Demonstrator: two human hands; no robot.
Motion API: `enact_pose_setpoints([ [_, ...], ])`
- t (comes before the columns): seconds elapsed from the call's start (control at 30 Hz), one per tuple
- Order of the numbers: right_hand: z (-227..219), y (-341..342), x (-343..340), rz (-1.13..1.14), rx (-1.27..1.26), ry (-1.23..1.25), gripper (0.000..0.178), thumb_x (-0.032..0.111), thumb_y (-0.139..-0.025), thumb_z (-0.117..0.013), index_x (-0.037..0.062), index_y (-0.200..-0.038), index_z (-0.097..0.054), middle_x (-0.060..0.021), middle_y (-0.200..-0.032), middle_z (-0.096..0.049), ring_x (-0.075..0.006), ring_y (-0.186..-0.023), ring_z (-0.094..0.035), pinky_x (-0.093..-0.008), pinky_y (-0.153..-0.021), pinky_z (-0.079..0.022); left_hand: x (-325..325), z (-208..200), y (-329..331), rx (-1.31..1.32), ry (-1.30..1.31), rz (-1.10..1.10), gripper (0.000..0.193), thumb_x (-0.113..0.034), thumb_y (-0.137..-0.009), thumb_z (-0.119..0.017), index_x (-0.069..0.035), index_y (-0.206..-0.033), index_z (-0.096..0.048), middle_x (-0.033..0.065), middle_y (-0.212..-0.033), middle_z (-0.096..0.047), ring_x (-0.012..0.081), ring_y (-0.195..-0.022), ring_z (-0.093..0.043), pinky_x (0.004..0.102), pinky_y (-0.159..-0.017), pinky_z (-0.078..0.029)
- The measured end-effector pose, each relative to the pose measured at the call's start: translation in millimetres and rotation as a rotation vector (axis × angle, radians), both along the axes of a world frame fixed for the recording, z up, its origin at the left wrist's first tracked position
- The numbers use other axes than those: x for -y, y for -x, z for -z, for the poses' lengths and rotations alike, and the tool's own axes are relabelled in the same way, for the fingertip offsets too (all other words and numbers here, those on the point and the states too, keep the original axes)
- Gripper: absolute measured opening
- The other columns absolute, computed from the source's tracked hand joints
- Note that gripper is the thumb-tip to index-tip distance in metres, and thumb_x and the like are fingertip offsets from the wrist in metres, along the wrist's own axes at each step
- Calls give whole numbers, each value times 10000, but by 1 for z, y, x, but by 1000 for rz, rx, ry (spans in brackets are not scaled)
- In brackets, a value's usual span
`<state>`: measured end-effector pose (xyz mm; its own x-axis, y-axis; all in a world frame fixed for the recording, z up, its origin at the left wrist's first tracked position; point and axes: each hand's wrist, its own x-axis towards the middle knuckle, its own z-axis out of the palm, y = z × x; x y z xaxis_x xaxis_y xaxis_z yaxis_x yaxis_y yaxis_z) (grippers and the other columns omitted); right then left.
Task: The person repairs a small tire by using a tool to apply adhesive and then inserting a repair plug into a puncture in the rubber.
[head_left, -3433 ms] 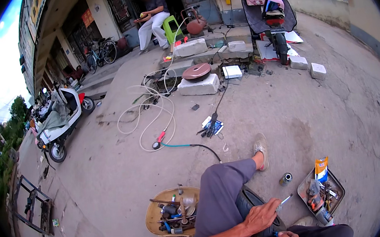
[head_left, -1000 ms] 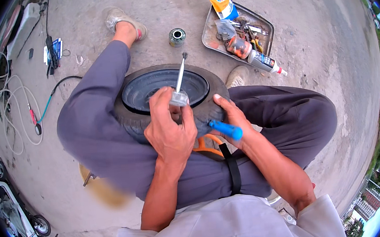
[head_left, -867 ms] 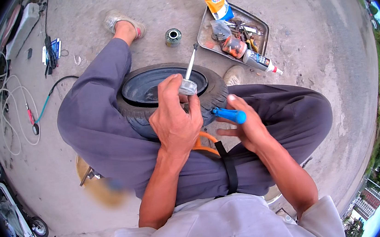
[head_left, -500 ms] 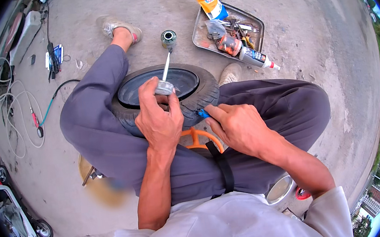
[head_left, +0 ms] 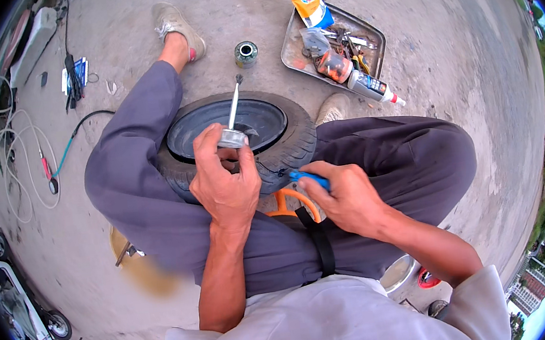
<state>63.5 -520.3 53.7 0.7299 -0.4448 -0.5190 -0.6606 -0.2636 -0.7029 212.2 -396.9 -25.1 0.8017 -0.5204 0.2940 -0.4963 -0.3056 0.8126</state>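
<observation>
A small tire [head_left: 278, 159] on a black rim [head_left: 257, 122] lies between my legs. My left hand [head_left: 226, 181] pinches a round metal lid [head_left: 233, 138], with a brush [head_left: 235, 104] standing up out of it, bristles pointing away from me. In my right hand [head_left: 348, 195] is a blue-handled tool [head_left: 312, 179], closed in the fingers, its dark end at the tread on the tire's near right side. Whether that tip enters the rubber I cannot tell. Beyond the tire stands an open metal can [head_left: 246, 53].
A metal tray [head_left: 288, 52] at the far right holds an orange-and-blue pouch [head_left: 312, 8], hand tools, a jar [head_left: 333, 65] and a white-tipped bottle [head_left: 373, 85]. An orange frame [head_left: 299, 200] sits below the tire. Hoses [head_left: 13, 134] lie left; a scooter [head_left: 21, 302] stands lower left.
My right hand has drawn slightly back from the tire, and more of the blue handle shows. The lid and brush in my left hand have shifted a little toward me.
</observation>
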Motion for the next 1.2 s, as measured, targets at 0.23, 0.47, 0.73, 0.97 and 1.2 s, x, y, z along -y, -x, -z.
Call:
enact_pose_setpoints([
  [0.23, -16, 19, -4, -325, 164, 490, 193, 213, -976, -680, 32, -950, -619, -134, -720, -655, -352, -590, -662, -442, -511, -503, 0, 0, 5, -55, 52, 22, 504, 71, -887, -742, -6, -1306, -474, 180, -1242, -631, 190, -740, -720, 288, -599, -582],
  [0.47, 3, 4, -9, -360, 199, 554, 181, 211, -974, -687, 44, -981, -616, -117, -720, -640, -328, -564, -649, -433, -489, -478, -2, -2, -4, 8, 26, -22, 492, 80, -893, -734, -7, -1305, -479, 169, -1232, -636, 182, -763, -713, 274, -619, -560],
  [0.73, -28, 38, -19, -294, 143, 531, 241, 163, -929, -743, 30, -1113, -662, -71, -663, -576, -264, -505, -602, -384, -437, -431, -8, 3, 6, -84, 127, 16, 514, 90, -899, -733, -3, -1317, -449, 169, -1266, -605, 146, -782, -684, 255, -622, -547],
  [0.97, -42, 49, -16, -157, 253, 424, 267, 66, -907, -746, 6, -1157, -675, -109, -684, -599, -271, -516, -590, -385, -473, -452, -8, 8, -1, -64, 225, -43, 577, 105, -841, -763, -10, -1328, -475, 196, -1252, -626, 170, -760, -711, 260, -596, -561],
  [1.2, -9, 40, -27, -69, 330, 343, 260, 30, -926, -726, 9, -1180, -674, -136, -762, -650, -282, -559, -611, -367, -521, -477, -4, 0, 3, -137, 163, 30, 543, 103, -899, -730, -3, -1337, -426, 175, -1292, -571, 148, -844, -682, 243, -624, -533],
])
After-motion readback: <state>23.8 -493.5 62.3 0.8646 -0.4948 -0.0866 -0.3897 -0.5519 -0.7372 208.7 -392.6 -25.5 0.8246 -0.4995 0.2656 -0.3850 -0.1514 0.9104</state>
